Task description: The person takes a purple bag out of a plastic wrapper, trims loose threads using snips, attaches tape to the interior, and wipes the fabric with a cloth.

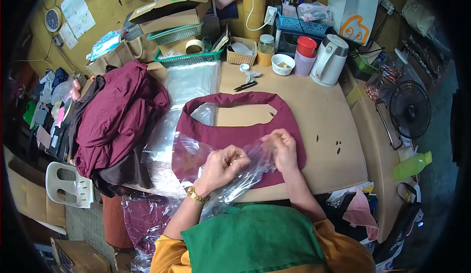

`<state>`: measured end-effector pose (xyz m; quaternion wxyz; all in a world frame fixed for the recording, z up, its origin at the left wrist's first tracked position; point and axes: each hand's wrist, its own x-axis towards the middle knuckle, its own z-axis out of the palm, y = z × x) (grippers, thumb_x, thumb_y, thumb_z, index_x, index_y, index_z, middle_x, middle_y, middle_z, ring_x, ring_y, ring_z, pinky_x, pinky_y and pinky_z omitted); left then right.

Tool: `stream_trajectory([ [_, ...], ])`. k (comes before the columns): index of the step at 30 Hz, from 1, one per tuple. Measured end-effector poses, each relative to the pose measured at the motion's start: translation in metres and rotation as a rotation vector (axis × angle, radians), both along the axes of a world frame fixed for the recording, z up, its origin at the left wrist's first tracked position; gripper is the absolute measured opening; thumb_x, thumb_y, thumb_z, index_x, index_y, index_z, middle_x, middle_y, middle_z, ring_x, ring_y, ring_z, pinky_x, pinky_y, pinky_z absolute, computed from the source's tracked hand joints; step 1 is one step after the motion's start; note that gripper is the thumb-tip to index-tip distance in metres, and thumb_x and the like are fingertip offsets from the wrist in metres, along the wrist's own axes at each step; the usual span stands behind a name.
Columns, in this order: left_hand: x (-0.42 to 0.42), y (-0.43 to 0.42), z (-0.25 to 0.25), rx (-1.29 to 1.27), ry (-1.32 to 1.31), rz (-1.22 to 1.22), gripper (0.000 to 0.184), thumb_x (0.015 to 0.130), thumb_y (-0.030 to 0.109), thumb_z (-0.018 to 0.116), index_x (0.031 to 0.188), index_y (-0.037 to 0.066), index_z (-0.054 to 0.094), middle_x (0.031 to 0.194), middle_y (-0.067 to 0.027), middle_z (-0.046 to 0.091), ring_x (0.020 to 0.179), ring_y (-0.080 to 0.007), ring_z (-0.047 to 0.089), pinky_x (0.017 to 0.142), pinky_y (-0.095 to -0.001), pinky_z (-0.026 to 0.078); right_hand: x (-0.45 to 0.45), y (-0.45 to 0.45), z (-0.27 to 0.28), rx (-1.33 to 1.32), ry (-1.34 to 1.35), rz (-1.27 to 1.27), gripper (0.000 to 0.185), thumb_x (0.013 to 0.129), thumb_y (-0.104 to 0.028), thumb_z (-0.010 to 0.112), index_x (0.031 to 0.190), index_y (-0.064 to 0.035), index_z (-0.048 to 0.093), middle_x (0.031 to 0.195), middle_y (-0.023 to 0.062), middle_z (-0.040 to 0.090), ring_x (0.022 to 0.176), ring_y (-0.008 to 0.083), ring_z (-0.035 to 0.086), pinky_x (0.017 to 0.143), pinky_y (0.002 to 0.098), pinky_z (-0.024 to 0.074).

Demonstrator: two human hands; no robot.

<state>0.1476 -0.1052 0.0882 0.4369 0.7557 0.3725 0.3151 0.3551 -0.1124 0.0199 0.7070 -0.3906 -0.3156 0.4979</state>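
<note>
Over the near part of the table [333,106], holding crumpled clear plastic [245,172] across the lower front of a maroon bag [221,134], laid flat with its handle loop toward the back. Gripping a gathered part of the plastic in the left hand [223,167], fingers curled in; pinching another part between thumb and fingers of the right hand [283,150]. Partly hiding the bag's lower front behind both hands and the plastic. Bordered on the left by flat clear sleeves [194,79], running partly beneath the bag, and farther out by a bulky heap of maroon cloth [117,111], covering much of the table's left side. Limited behind the handle by black snips [245,86], then along the back by green baskets [189,59], a jar [266,47], a white bowl [283,66], a red-lidded cup [306,47] and a white kettle [329,62]. Less crowded to the right, apart from small dark specks [338,148], too tiny to identify. Flanked well beyond by a black fan [411,108] and a green bottle [412,166].
</note>
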Motion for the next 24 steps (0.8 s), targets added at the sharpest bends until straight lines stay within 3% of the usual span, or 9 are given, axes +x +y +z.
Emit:
stream_trajectory([
  [7,-0.051,-0.006,0.010,-0.482,-0.136,-0.563,0.015,0.090,0.011,0.070,0.084,-0.001,0.063,0.076,0.0017,0.059,0.072,-0.0042,0.048,0.061,-0.0248,0.039,0.089,0.021,-0.004,0.025,0.072,-0.370,0.024,0.098,-0.028,0.059,0.078,-0.0145,0.054,0.053,-0.0093,0.035,0.040,0.0021,0.028,0.037,0.0227,0.0205],
  [12,-0.101,0.011,-0.011,-0.189,-0.416,-0.101,0.035,0.091,0.028,0.067,0.068,0.002,0.061,0.095,-0.0053,0.053,0.081,-0.0137,0.053,0.074,-0.0265,0.043,0.114,-0.010,0.007,-0.044,0.037,-0.238,0.022,0.095,-0.025,0.063,0.078,-0.0129,0.057,0.057,-0.0083,0.041,0.049,0.0031,0.039,0.046,0.0210,0.0329],
  [14,-0.099,0.013,0.015,-0.399,-0.928,0.174,0.046,0.097,0.046,0.054,0.081,0.004,0.057,0.090,-0.0061,0.052,0.077,-0.0150,0.052,0.070,-0.0295,0.046,0.115,-0.029,0.018,0.051,-0.644,0.709,0.020,0.093,-0.022,0.063,0.078,-0.0094,0.059,0.069,-0.0040,0.051,0.060,0.0069,0.048,0.057,0.0224,0.0409],
  [16,-0.104,0.025,0.008,-0.597,-1.410,0.295,0.045,0.098,0.049,0.049,0.086,0.005,0.052,0.085,-0.0053,0.052,0.070,-0.0148,0.051,0.062,-0.0290,0.047,0.101,-0.031,0.025,0.185,-0.585,0.556,0.020,0.092,-0.022,0.063,0.077,-0.0080,0.060,0.076,-0.0013,0.053,0.062,0.0092,0.050,0.059,0.0239,0.0429],
  [17,-0.120,0.033,-0.007,-0.669,-1.481,-0.199,0.045,0.102,0.045,0.043,0.092,0.003,0.056,0.083,-0.0052,0.056,0.069,-0.0153,0.055,0.060,-0.0291,0.047,0.092,-0.031,0.029,0.313,-0.524,0.395,0.021,0.091,-0.021,0.062,0.077,-0.0065,0.060,0.082,0.0013,0.056,0.064,0.0115,0.051,0.061,0.0254,0.0449],
  [18,-0.125,0.018,0.002,-0.607,-1.037,0.090,0.041,0.100,0.041,0.052,0.104,0.001,0.058,0.086,-0.0048,0.062,0.072,-0.0127,0.057,0.062,-0.0271,0.047,0.085,-0.025,0.036,0.387,-0.268,0.156,0.027,0.096,-0.026,0.058,0.077,-0.0062,0.059,0.089,0.0031,0.056,0.066,0.0128,0.052,0.061,0.0258,0.0455],
  [20,-0.115,0.021,0.006,-0.306,-0.078,-0.351,0.033,0.096,0.030,0.063,0.110,0.001,0.063,0.092,-0.0037,0.066,0.073,-0.0091,0.057,0.065,-0.0240,0.046,0.103,-0.021,0.036,0.253,0.166,-0.086,0.033,0.099,-0.031,0.055,0.077,-0.0070,0.060,0.082,0.0038,0.057,0.067,0.0134,0.053,0.061,0.0262,0.0459],
  [23,-0.109,0.027,0.003,-0.430,0.168,-0.362,0.019,0.092,0.021,0.068,0.098,0.003,0.071,0.089,-0.0006,0.067,0.080,-0.0081,0.057,0.077,-0.0234,0.047,0.114,-0.019,0.023,0.212,0.544,0.514,0.034,0.101,-0.033,0.051,0.079,-0.0086,0.057,0.069,0.0018,0.052,0.064,0.0132,0.053,0.061,0.0259,0.0453],
  [24,-0.117,0.019,0.000,-0.296,-0.035,0.050,0.025,0.095,0.026,0.064,0.096,0.003,0.070,0.089,-0.0051,0.069,0.081,-0.0139,0.062,0.079,-0.0279,0.050,0.115,-0.023,0.026,0.213,0.541,0.518,0.034,0.101,-0.033,0.051,0.079,-0.0086,0.057,0.069,0.0018,0.052,0.064,0.0132,0.053,0.061,0.0259,0.0453],
])
